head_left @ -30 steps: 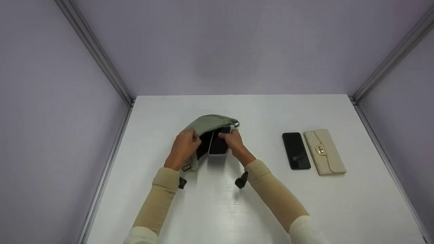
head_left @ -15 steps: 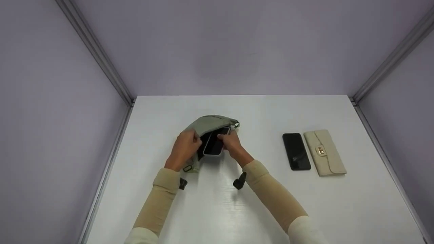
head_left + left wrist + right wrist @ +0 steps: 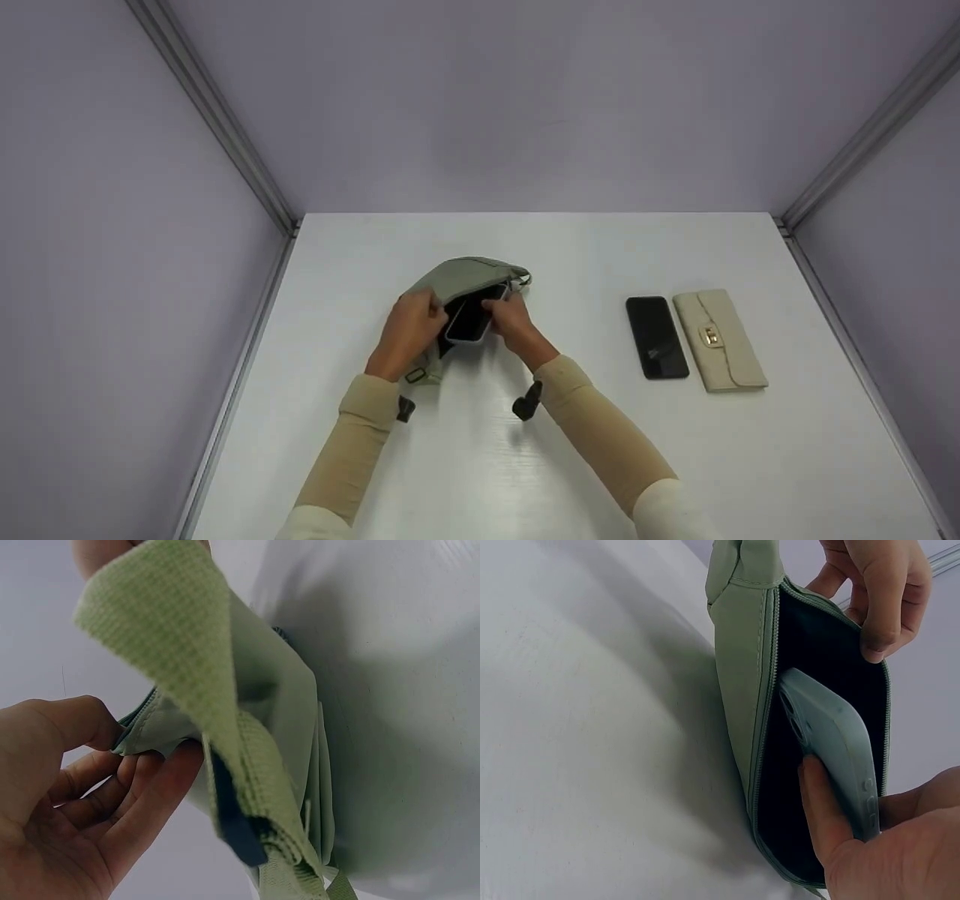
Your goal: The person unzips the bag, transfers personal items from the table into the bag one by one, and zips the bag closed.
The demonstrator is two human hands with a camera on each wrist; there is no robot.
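Note:
A sage-green fabric bag (image 3: 457, 279) lies on the white table (image 3: 570, 450), its zipper mouth (image 3: 821, 682) held wide. My left hand (image 3: 409, 330) pinches the bag's rim (image 3: 142, 727) between thumb and fingers, and its woven strap (image 3: 202, 675) hangs in front of the left wrist camera. My right hand (image 3: 514, 315) grips a phone in a pale green case (image 3: 832, 746) with its far end inside the bag's dark interior. From above, the phone's dark screen (image 3: 471, 319) shows between both hands.
A second black phone (image 3: 657, 336) lies flat to the right, beside a cream wallet (image 3: 718, 339) with a gold clasp. Grey walls close the table on three sides. Black strap buckles (image 3: 526, 401) lie near my forearms.
My right hand has tilted the cased phone and slid it further left into the bag's mouth. The left hand keeps holding the rim.

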